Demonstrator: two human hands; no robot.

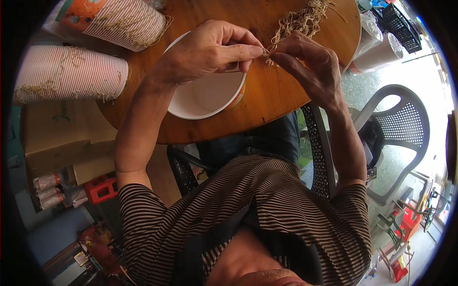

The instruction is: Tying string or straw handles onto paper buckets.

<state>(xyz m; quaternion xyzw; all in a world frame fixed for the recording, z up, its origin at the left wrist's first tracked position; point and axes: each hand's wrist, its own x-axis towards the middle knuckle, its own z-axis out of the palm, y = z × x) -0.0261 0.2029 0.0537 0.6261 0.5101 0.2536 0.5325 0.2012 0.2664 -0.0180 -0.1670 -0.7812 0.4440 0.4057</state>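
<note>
string (265, 54), and here it is, a thin tan strand caught between two sets of fingertips, up above the table (274, 105)! the left hand (205, 52) has it pinched between thumb and forefinger, and the right hand (312, 66) meets it from the other side, thumb and fingers closed on the same bit, the tips almost touching. under the left hand and wrist sits a big paper tub (210, 97), round, white inside, a patch of orange showing on its outer wall, partly covered by that hand. just beyond the right hand, a loose, crinkled heap of tan strands (298, 24) lies on the wood. over on the left, two stacks of nested tubs (71, 74) lie on their sides, pink-and-white striped at the rims, with short tan ends poking out all over. below them, a cardboard box (57, 126) and a red stool (102, 189). out to the right, a grey plastic chair (403, 119) stands beside the table, near a black basket (400, 26).
</note>
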